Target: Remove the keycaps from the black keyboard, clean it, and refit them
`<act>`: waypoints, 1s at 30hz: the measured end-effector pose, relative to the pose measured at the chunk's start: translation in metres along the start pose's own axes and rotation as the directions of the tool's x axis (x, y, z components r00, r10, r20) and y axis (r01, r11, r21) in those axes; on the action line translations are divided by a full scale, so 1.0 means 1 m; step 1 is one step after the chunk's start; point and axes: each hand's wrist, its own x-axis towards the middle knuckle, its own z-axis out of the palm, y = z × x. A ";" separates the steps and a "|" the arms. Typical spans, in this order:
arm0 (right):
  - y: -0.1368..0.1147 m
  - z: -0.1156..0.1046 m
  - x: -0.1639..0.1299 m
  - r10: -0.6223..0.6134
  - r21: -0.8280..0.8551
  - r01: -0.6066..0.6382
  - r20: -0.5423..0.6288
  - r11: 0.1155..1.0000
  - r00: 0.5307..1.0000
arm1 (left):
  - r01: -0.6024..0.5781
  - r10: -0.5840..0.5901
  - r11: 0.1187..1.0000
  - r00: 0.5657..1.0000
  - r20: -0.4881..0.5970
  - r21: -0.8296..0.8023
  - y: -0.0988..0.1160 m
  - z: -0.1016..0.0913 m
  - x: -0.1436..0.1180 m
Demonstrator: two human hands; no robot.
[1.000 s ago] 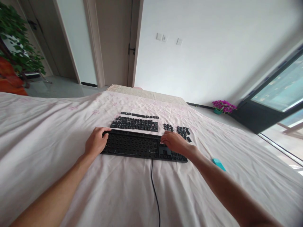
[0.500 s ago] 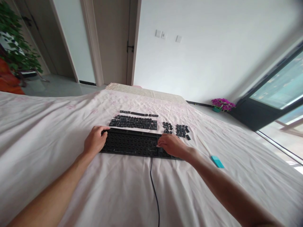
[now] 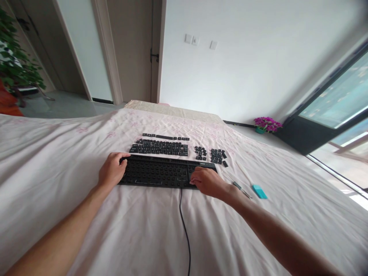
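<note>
A black keyboard [image 3: 156,171] with its keycaps off lies on the patterned bed sheet, its cable [image 3: 185,226] running toward me. My left hand [image 3: 113,168] is closed around its left end, thumb on top near the far corner. Over the number-pad side, my right hand [image 3: 204,180] has its fingers bunched and pointing down at the board. Whatever its fingertips may pinch is too small to make out. Beyond the keyboard the removed keycaps [image 3: 161,147] sit in keyboard-like rows. Smaller keycap groups [image 3: 217,155] lie farther right.
A thin metal-ended tool with a dark middle [image 3: 237,185] rests beside my right forearm. Right of it is a teal block-like object [image 3: 259,191]. A pot of purple flowers [image 3: 267,124] stands on the floor by the wall.
The view has shifted slightly, moving the scene left. My right hand has moved a little toward the keyboard's near edge, and the thin tool beside the forearm has come into sight. My left hand keeps its grip.
</note>
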 end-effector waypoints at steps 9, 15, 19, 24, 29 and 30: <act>0.025 -0.024 -0.004 0.098 -0.114 -0.089 0.076 0.989 0.992 | -0.006 0.006 1.000 1.000 -0.007 0.004 -0.001 0.001 0.000; 0.050 -0.017 0.007 0.104 -0.033 -0.105 -0.036 0.994 0.994 | 0.008 -0.008 1.000 1.000 0.010 0.007 -0.003 0.001 0.001; 0.064 -0.013 -0.002 0.159 -0.074 -0.157 0.028 0.985 0.987 | 0.015 -0.015 1.000 1.000 0.017 0.017 0.000 -0.001 -0.001; 0.071 -0.023 -0.015 0.287 -0.250 -0.273 0.022 0.929 0.958 | 0.018 -0.018 1.000 1.000 0.021 0.021 0.002 -0.002 0.000; 0.048 -0.019 -0.013 0.125 -0.055 -0.123 0.027 0.991 0.992 | 0.017 -0.017 1.000 1.000 0.019 0.022 0.000 -0.001 0.001; 0.044 -0.017 -0.013 0.114 -0.048 -0.112 0.039 0.993 0.993 | 0.015 -0.015 1.000 1.000 0.018 0.021 -0.001 -0.001 0.001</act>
